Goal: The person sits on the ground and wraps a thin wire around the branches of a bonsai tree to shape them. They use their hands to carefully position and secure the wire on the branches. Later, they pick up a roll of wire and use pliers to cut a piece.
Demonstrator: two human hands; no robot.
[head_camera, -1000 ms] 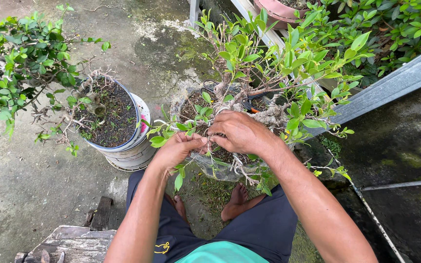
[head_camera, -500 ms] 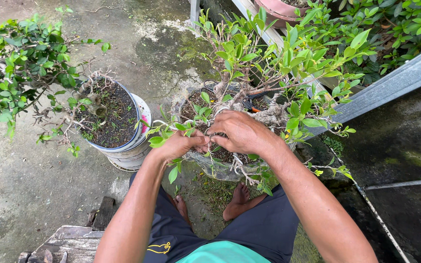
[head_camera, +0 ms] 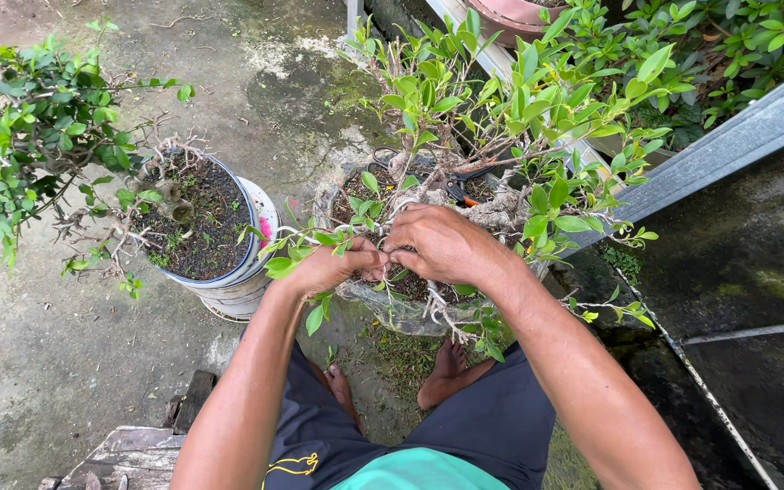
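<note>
Both hands meet over the near rim of the potted shrub (head_camera: 465, 136), which stands right in front of the seated person, at 12 o'clock from the bare feet. The left hand (head_camera: 333, 268) has its fingers (head_camera: 369, 265) curled and pressed together around a thin branch low in the plant; leaves stick out past the knuckles at 9 o'clock. The right hand (head_camera: 446, 243) lies just beside it at 3 o'clock, touching it, fingers bent down and pinching at the same branch or a wire on it; I cannot tell which, since the fingertips are hidden under the hand.

The work in hand looks like bending or tying a low branch of the shrub, and it seems to be mid-step, with both hands committed to 1 spot. The next move would call for a steady hold by the left hand while the right works, since the twig is thin and could snap.

A pair of shears with dark and orange handles (head_camera: 460, 184) lies on the soil at 12 o'clock from the hands. A 2nd pot (head_camera: 229, 263) of dark soil sits at 9 o'clock on the concrete floor (head_camera: 47, 363).
</note>
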